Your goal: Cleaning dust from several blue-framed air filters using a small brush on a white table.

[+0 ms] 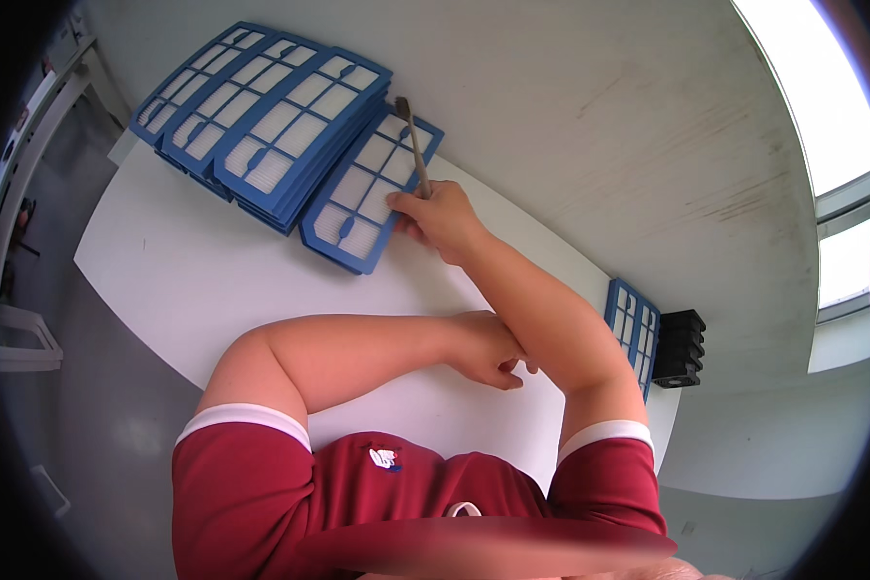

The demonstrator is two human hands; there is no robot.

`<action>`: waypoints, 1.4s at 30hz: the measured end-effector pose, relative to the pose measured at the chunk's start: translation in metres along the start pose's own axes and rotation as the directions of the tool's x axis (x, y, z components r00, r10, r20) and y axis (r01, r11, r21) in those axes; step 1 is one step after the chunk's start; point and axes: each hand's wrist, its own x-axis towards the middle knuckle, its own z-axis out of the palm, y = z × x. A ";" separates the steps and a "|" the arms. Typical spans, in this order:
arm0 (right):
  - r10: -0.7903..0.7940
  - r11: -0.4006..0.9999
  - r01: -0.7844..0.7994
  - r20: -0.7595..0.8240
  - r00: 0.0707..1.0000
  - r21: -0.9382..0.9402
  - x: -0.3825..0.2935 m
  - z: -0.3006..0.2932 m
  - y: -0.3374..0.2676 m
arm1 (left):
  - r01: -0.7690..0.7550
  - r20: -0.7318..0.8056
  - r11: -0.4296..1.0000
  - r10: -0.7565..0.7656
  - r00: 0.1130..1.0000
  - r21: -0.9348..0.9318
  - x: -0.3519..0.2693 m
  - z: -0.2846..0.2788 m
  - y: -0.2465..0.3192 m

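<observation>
My right hand (438, 217) grips the handle of a small brush (417, 148), shaped like a toothbrush, with its dark bristled head upward. The thumb and fingers of that hand are at the right edge of a blue-framed pleated filter panel (355, 196). This panel lies beside overlapping stacks of similar blue-framed filters (290, 116), white pleats showing through their grids. Below and across from it, my left hand (489, 351) rests near the white tabletop, partly under my right forearm. Its fingers are loosely curled and slightly apart, and no object shows in them.
More blue-framed filters (631, 319) lie at the table's right end, partly behind my right arm. Next to them stands a stack of black plastic parts (681, 348). A scuffed wall (623, 130) runs along the far side of the white table (167, 239); a bright window is at right.
</observation>
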 end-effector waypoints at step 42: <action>-0.365 0.928 0.328 -0.595 0.716 -0.174 -0.156 -0.096 0.112 | -0.182 -0.202 0.091 -0.319 0.926 -0.979 0.008 -0.013 -0.010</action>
